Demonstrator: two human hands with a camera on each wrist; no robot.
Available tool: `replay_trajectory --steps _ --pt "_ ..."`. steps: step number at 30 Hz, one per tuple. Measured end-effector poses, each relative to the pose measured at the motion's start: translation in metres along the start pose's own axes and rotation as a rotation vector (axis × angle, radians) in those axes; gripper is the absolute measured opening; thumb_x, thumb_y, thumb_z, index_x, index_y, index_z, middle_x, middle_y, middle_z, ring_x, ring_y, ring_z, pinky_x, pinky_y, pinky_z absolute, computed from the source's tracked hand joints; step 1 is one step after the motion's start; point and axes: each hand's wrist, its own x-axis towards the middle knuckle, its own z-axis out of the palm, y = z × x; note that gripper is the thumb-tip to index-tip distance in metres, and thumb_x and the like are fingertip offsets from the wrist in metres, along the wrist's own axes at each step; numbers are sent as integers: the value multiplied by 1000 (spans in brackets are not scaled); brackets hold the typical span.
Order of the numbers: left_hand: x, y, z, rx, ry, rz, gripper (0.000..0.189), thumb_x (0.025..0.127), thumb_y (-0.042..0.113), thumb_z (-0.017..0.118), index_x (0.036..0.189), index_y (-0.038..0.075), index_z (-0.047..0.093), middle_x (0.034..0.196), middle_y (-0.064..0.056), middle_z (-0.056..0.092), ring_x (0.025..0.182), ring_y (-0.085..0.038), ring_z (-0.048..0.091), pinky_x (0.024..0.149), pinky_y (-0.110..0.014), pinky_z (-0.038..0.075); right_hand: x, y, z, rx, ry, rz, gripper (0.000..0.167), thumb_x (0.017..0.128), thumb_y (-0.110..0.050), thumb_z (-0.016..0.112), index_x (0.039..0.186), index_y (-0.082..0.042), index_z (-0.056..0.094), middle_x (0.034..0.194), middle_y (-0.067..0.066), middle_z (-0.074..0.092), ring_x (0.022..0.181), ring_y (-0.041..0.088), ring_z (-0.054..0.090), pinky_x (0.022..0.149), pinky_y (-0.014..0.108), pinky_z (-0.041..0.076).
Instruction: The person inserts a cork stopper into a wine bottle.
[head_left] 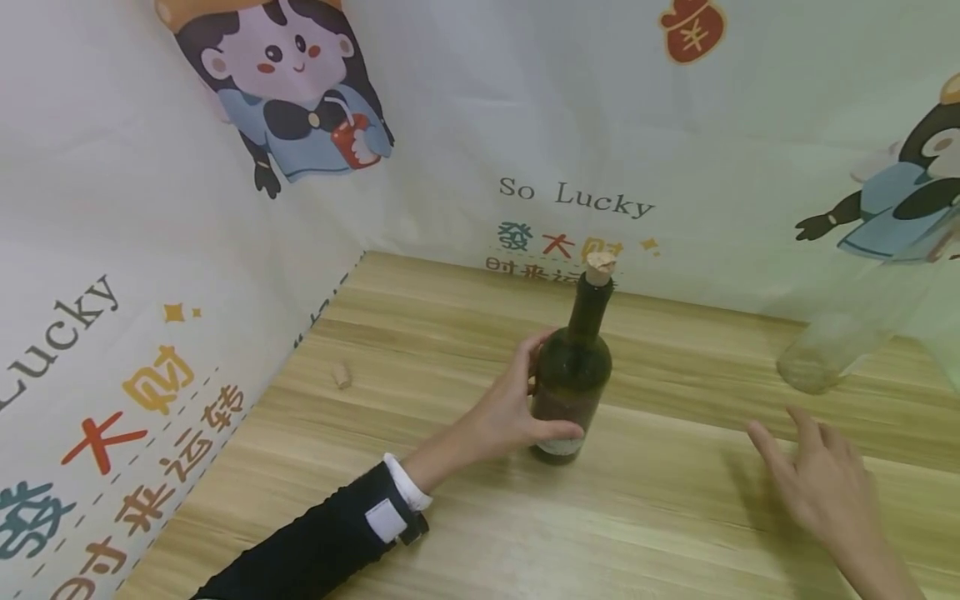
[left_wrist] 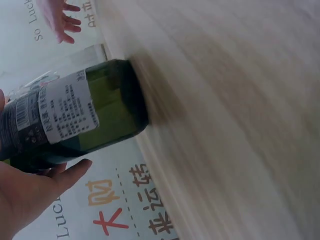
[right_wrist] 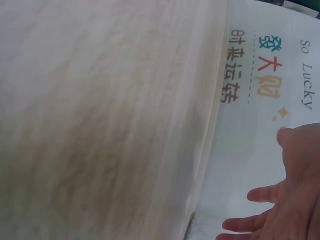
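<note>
A dark green wine bottle (head_left: 573,367) stands nearly upright near the middle of the table, leaning slightly to the right in the head view. My left hand (head_left: 510,408) grips its body from the left, thumb across the front and fingers behind the glass. A cork (head_left: 600,267) with a ragged, crumbly top sticks out of the neck. In the left wrist view a white printed label (left_wrist: 70,107) shows on the bottle, its base right at the tabletop. Off to the right, my right hand (head_left: 825,483) hovers over the table with fingers spread, holding nothing.
A tall clear glass vessel (head_left: 817,362) stands at the right rear, beyond my right hand. One small pale piece (head_left: 342,375), cork-like in colour, lies on the wooden table (head_left: 450,333) at the left. Printed white cloth (head_left: 450,108) hangs along the back and left edges.
</note>
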Motion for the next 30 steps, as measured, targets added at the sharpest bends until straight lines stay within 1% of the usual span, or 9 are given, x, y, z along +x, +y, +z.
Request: replay_trajectory --steps 2,6,11,16,18,20,23,25,30 --pt "-2 -2 1 3 1 -8 116 76 16 94 161 16 15 153 -10 45 135 -25 50 109 -44 48 1 2 -2 -13 -39 16 84 109 -54 39 151 17 25 139 54 29 121 76 26 89 88 27" --pt "-4 -4 2 11 1 -1 114 78 17 93 162 18 16 154 -9 46 135 -25 51 112 -47 44 2 5 -3 -42 -102 33 88 108 -58 36 154 15 18 142 54 22 125 77 20 89 90 24" --pt "-4 -4 1 16 11 3 110 79 18 92 160 20 18 152 -9 48 133 -25 52 113 -47 43 2 7 -3 -64 -139 52 91 107 -61 35 155 14 14 143 55 19 125 78 17 92 90 22" --pt "-4 -5 0 6 18 10 108 81 16 91 160 18 18 153 -9 46 136 -24 50 116 -47 40 -1 9 -2 -81 -200 96 93 107 -64 32 155 13 12 140 56 19 123 77 19 91 89 25" --pt "-3 -5 -1 4 21 -2 107 82 16 91 160 16 18 153 -9 46 136 -24 50 116 -47 40 -3 9 -2 -83 -220 111 93 107 -64 31 155 13 12 140 56 19 123 77 20 91 89 26" --pt "-2 -5 -4 4 28 -23 106 82 16 90 160 15 19 151 -10 48 134 -24 51 116 -47 40 -3 9 -3 -83 -222 116 93 107 -64 31 155 14 13 140 56 19 123 77 20 90 89 27" --pt "-1 -6 -9 3 46 -58 104 82 17 90 159 14 19 148 -11 49 131 -24 53 114 -47 41 -3 8 -4 -87 -219 109 93 107 -64 31 154 15 14 140 56 19 122 78 21 88 89 28" --pt "-1 -7 -14 4 59 -71 103 82 17 90 158 14 20 147 -12 50 131 -26 53 114 -48 41 -1 6 -5 -90 -213 99 93 107 -63 32 153 16 15 140 57 20 121 78 21 87 89 29" --pt "-4 -9 -24 4 84 -103 104 82 18 90 159 12 19 147 -15 48 131 -30 53 113 -51 41 1 4 -7 -91 -233 95 95 107 -63 32 152 19 13 140 57 20 120 80 21 87 91 28"
